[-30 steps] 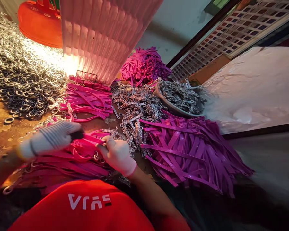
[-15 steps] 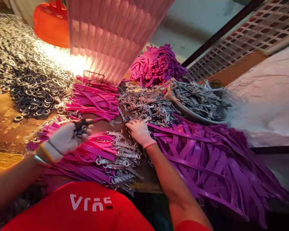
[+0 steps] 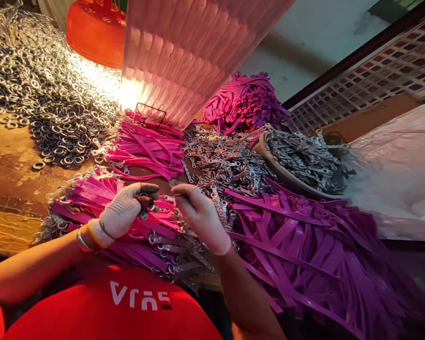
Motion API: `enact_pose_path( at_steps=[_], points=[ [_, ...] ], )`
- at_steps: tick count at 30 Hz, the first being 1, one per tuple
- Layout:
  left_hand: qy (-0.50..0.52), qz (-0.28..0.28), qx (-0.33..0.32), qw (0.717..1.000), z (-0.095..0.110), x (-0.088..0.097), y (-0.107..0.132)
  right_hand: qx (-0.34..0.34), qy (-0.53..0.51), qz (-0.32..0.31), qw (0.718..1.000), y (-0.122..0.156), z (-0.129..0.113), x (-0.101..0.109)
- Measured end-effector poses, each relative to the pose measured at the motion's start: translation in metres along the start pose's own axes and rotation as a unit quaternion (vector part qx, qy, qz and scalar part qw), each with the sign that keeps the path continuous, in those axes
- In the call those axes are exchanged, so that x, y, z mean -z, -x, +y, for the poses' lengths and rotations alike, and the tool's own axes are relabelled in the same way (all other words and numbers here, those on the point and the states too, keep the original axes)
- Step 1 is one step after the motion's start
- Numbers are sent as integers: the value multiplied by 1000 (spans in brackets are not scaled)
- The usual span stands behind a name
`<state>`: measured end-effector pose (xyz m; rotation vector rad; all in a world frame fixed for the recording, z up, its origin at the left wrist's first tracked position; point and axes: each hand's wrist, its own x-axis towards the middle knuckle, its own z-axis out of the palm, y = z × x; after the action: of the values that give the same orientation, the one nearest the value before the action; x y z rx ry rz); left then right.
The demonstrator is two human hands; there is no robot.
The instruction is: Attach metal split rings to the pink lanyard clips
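1. Left hand [image 3: 125,212]: dark object [image 3: 146,199] mostly covered by the glove fingers, kind unclear.
2. Right hand [image 3: 201,217]: back to camera, grip hidden.
3. Ring heap [image 3: 38,94], desk's far-left corner: cut by picture edges.
4. Purple straps [image 3: 304,255], desk's right edge: cut off bottom-right, blurred.

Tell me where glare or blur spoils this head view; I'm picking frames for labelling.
Head view: glare burns out below the pink pleated shade, washing nearby metal rings; left hand and right hand fairly sharp; purple straps smear and darken lower right.
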<state>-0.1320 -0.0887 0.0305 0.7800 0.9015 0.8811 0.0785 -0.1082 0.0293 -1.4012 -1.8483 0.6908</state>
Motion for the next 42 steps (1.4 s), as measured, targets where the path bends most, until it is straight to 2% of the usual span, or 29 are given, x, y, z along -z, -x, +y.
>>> enact_pose_path(
  at_steps=[2, 4, 6, 8, 10, 13, 17, 19, 22, 25, 31, 35, 39, 42],
  points=[
    [-100, 14, -91, 991, -3, -2, 5, -37, 4, -11, 999, 7, -27, -15],
    [-179, 47, -163, 969, -6, -3, 10, -63, 18, -8, 998, 12, -43, -30],
    [-208, 79, -196, 955, -7, -3, 14, -62, 25, 13, 998, 15, -49, -41],
    [-177, 76, -184, 964, -8, -3, 17, -47, 28, 40, 998, 18, -50, -45],
    [-101, 39, -145, 983, -7, -1, 18, -19, 44, 57, 997, 20, -48, -44],
    [12, -17, -76, 997, -6, 0, 21, 50, 105, 42, 992, 20, -45, -37],
    [30, -46, -54, 997, -7, -2, 25, 130, 182, -27, 974, 20, -42, -35],
    [29, -63, -49, 996, -9, -3, 27, 154, 228, -6, 961, 21, -41, -38],
    [5, -94, -28, 995, -12, -2, 30, 179, 300, 50, 936, 24, -41, -41],
    [-36, -95, -17, 995, -13, -1, 32, 187, 349, 45, 917, 24, -46, -40],
    [-53, -77, -2, 996, -13, -4, 31, 152, 362, -47, 918, 24, -58, -37],
    [-91, -99, 12, 991, -16, -2, 27, 147, 410, -35, 899, 27, -50, -37],
    [-165, -109, 7, 980, -9, 4, 29, 120, 414, -15, 902, 29, -42, -31],
    [-270, -141, -63, 950, 0, 7, 30, 98, 393, -13, 914, 31, -40, -28]
  ],
)
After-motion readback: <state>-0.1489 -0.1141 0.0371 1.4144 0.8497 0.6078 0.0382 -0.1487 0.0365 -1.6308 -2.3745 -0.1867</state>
